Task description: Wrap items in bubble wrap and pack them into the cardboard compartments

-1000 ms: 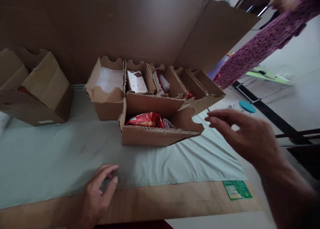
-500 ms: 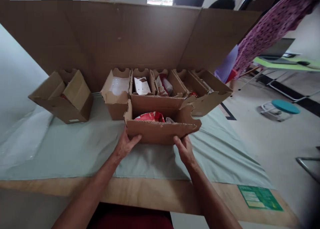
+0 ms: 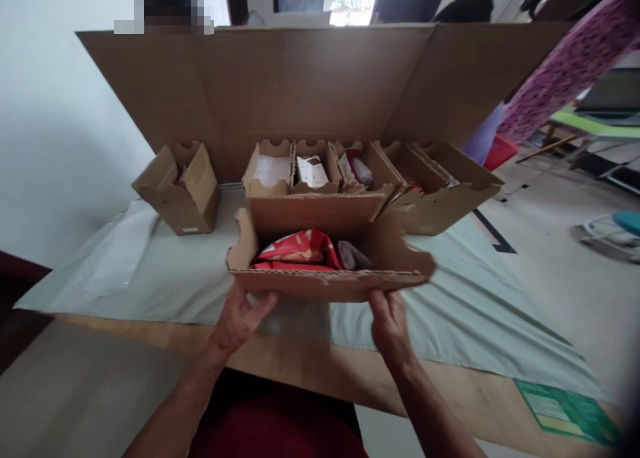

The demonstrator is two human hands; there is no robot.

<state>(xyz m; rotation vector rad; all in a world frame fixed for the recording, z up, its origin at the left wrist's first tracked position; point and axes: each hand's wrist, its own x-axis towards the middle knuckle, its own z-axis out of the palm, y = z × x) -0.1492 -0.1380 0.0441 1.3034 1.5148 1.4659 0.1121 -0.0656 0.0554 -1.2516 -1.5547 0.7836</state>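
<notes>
Both hands carry an open cardboard box (image 3: 310, 211) above the cloth, tipped a little so its inside shows. My left hand (image 3: 240, 318) grips the lower left corner, thumb on the near wall. At the lower right, my right hand (image 3: 390, 321) holds it the same way; the fingers of both hands are partly hidden under the box. Within lie a shiny red packet (image 3: 300, 248) and a dark greyish item (image 3: 353, 255) whose kind I cannot make out.
Behind stands a row of open cardboard boxes, one holding a white spotted carton (image 3: 311, 171). Another cardboard box (image 3: 187, 208) stands apart at left, near clear plastic wrap (image 3: 113, 258). A tall cardboard panel (image 3: 310, 85) closes off the back. A green leaflet (image 3: 565, 408) lies at the table's right edge.
The box has come up and nearer to me, with both hands on it, so more of the red packet shows. The camera view has turned somewhat to the left.
</notes>
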